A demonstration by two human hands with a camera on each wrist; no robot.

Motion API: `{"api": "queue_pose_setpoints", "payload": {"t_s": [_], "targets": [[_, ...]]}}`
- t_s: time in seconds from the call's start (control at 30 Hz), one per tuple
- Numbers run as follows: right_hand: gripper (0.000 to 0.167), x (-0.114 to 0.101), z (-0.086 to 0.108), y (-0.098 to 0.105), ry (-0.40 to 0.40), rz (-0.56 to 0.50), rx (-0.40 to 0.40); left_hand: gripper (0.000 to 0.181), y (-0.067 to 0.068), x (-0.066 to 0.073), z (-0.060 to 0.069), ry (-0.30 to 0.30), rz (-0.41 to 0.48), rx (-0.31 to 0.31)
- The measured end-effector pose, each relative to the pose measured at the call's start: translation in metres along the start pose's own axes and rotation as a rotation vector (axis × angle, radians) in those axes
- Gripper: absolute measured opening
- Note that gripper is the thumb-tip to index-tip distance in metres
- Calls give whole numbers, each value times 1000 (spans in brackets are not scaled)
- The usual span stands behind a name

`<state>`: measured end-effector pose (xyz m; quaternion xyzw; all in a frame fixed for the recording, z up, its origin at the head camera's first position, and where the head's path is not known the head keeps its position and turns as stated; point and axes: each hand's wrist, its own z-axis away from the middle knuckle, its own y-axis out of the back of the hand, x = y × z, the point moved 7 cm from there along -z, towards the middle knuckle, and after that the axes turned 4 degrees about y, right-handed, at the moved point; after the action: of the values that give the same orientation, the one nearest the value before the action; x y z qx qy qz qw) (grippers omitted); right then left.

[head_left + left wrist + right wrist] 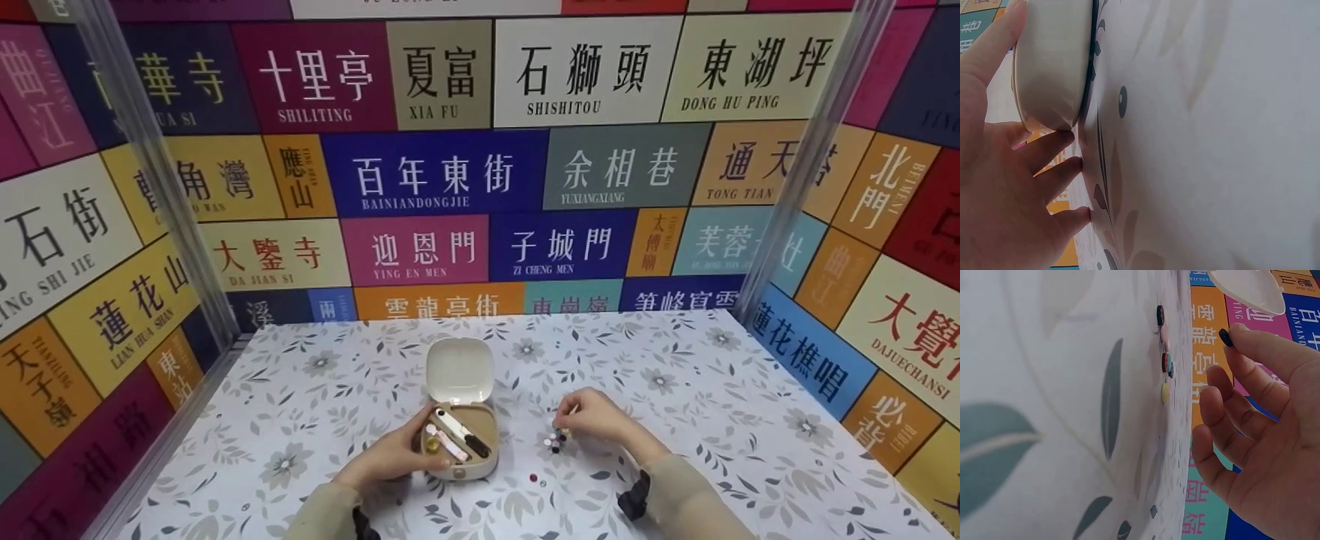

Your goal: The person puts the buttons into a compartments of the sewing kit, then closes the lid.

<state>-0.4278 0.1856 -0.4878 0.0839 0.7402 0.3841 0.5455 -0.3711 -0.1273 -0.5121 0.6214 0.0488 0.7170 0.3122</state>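
A cream case with its lid raised stands on the table; inside lie a black-and-white tool, a pinkish stick and small yellowish items. My left hand grips the case's left side, thumb at its front; the left wrist view shows the case between thumb and fingers of the hand. My right hand pinches a small dark button between thumb and index finger. Under that hand is a small cluster of coloured buttons on the table.
A red button and a small greenish one lie in front of the cluster, right of the case. The table has a flowered cover. Walls with coloured sign panels stand behind it and at both sides.
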Motion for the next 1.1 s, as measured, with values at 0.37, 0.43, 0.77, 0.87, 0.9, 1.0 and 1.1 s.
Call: {"api": "queue_pose_setpoints", "payload": {"t_s": [0.37, 0.43, 0.77, 0.87, 0.9, 1.0, 1.1], "targets": [[11, -7, -4, -4, -2, -42, 9, 113, 0, 2, 0, -27, 17, 13], [11, -7, -5, -4, -7, -36, 11, 114, 0, 2, 0, -25, 15, 15], [14, -11, -8, -3, 12, 7, 10, 113, 0, 0, -2, -2, 5, 13], [14, -13, -9, -2, 26, 20, 5, 112, 0, 1, -2, -8, 8, 11], [14, -13, -9, -2, 28, 23, 2, 112, 1, 1, -2, -8, 13, 10], [12, -16, -10, -2, 44, 19, -8, 111, -1, 2, -3, 5, 40, 5], [10, -17, -12, -3, 68, 10, -23, 111, -2, 4, -2, 4, 59, -3]]}}
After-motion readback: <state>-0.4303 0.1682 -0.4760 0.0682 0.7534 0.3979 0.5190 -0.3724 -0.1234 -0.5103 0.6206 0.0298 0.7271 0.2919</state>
